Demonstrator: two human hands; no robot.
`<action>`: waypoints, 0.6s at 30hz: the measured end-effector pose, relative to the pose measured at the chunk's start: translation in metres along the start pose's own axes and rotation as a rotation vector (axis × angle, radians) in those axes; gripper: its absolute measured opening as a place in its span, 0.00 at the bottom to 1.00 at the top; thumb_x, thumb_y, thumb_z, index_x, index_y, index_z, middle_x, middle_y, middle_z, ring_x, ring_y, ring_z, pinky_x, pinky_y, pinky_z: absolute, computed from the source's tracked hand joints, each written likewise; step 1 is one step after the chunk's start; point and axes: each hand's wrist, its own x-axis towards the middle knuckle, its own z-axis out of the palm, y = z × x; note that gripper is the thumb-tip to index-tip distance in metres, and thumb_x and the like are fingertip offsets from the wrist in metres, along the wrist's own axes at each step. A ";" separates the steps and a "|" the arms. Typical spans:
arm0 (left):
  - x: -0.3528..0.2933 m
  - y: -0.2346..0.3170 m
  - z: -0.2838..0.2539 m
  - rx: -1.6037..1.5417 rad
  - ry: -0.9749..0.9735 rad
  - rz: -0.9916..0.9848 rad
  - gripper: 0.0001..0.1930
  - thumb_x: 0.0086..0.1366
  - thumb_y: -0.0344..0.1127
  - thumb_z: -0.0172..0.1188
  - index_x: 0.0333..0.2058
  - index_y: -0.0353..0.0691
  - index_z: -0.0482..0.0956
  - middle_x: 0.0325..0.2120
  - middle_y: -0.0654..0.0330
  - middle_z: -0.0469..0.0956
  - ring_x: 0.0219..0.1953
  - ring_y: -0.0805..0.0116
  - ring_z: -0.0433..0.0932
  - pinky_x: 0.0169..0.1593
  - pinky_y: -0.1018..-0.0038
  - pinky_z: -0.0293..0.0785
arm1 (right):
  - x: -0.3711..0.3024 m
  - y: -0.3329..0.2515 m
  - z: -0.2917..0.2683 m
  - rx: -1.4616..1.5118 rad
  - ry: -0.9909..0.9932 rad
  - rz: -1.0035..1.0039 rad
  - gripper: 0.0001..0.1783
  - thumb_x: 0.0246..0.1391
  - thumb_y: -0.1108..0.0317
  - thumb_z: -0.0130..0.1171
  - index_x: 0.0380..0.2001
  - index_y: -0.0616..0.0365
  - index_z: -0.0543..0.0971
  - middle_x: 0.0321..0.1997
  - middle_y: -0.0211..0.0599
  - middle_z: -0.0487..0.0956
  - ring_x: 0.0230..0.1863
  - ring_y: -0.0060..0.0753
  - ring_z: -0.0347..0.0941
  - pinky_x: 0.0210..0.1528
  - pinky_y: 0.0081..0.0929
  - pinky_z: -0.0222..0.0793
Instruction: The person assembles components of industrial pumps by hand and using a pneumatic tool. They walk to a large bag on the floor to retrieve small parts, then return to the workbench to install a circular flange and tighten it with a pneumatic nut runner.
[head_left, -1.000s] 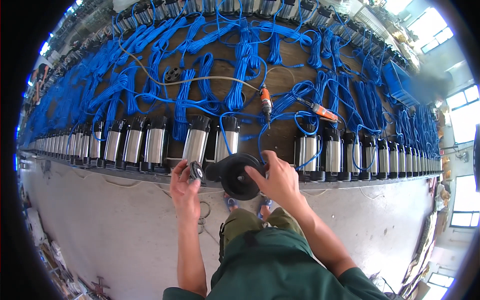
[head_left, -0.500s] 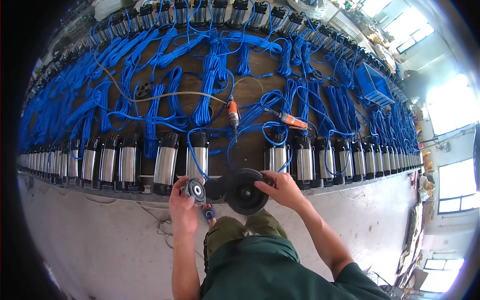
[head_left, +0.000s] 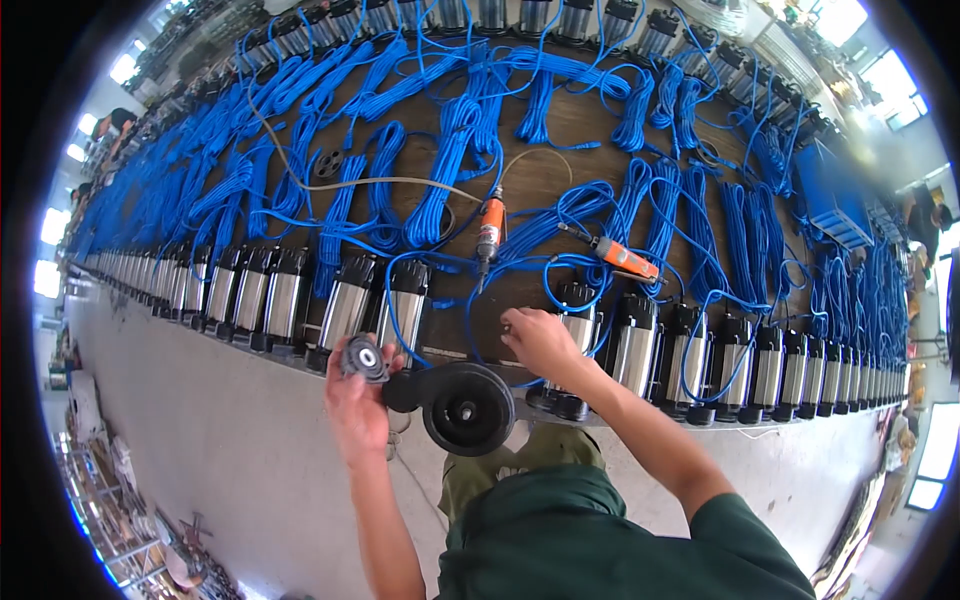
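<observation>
My left hand (head_left: 357, 420) holds a small round grey part (head_left: 365, 357) with a pale ring at its centre, fingers wrapped round its edge. Just right of it, at the table's near edge, is a black round pump housing (head_left: 468, 408) with a side arm and a metal stub in the middle. My right hand (head_left: 545, 345) is above the table edge, beyond the housing and apart from it. Its fingers are curled together, and a small dark thing at the tips is too small to name. A steel pump motor (head_left: 577, 327) stands beside this hand.
Several steel motors (head_left: 345, 305) line the near edge, and bundled blue cables (head_left: 447, 170) cover the wooden table (head_left: 560, 165). Two orange power screwdrivers (head_left: 490, 228) lie within the cables, one with a hose. A blue crate (head_left: 832, 200) stands at the right.
My right hand has let go of the black housing's rim and moved away over the table edge. The left hand still holds the grey part. The head view has shifted.
</observation>
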 end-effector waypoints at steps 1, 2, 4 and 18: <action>0.000 -0.002 0.005 0.036 0.004 0.009 0.34 0.62 0.31 0.68 0.65 0.37 0.67 0.57 0.49 0.76 0.57 0.48 0.80 0.60 0.47 0.79 | 0.014 0.010 0.015 -0.158 -0.158 0.024 0.08 0.58 0.70 0.64 0.40 0.61 0.83 0.40 0.53 0.85 0.43 0.60 0.83 0.45 0.49 0.81; 0.000 -0.003 0.009 0.072 0.008 0.017 0.34 0.61 0.29 0.68 0.65 0.37 0.67 0.57 0.49 0.76 0.56 0.49 0.80 0.59 0.49 0.80 | 0.023 0.019 0.029 -0.230 -0.224 0.085 0.08 0.57 0.71 0.64 0.39 0.61 0.85 0.40 0.54 0.85 0.44 0.61 0.83 0.46 0.48 0.82; -0.001 -0.009 0.018 0.108 0.054 0.049 0.33 0.61 0.22 0.66 0.65 0.35 0.69 0.58 0.51 0.76 0.56 0.57 0.80 0.58 0.59 0.81 | 0.039 0.038 0.055 -0.384 -0.354 0.206 0.07 0.56 0.73 0.64 0.37 0.61 0.87 0.41 0.56 0.86 0.46 0.63 0.84 0.50 0.48 0.83; -0.007 -0.049 0.084 1.166 -0.022 0.759 0.36 0.49 0.23 0.74 0.59 0.34 0.74 0.57 0.45 0.76 0.54 0.45 0.80 0.55 0.58 0.81 | 0.045 0.080 0.068 -0.266 -0.214 0.207 0.19 0.54 0.59 0.73 0.43 0.60 0.83 0.41 0.56 0.86 0.47 0.61 0.83 0.50 0.50 0.80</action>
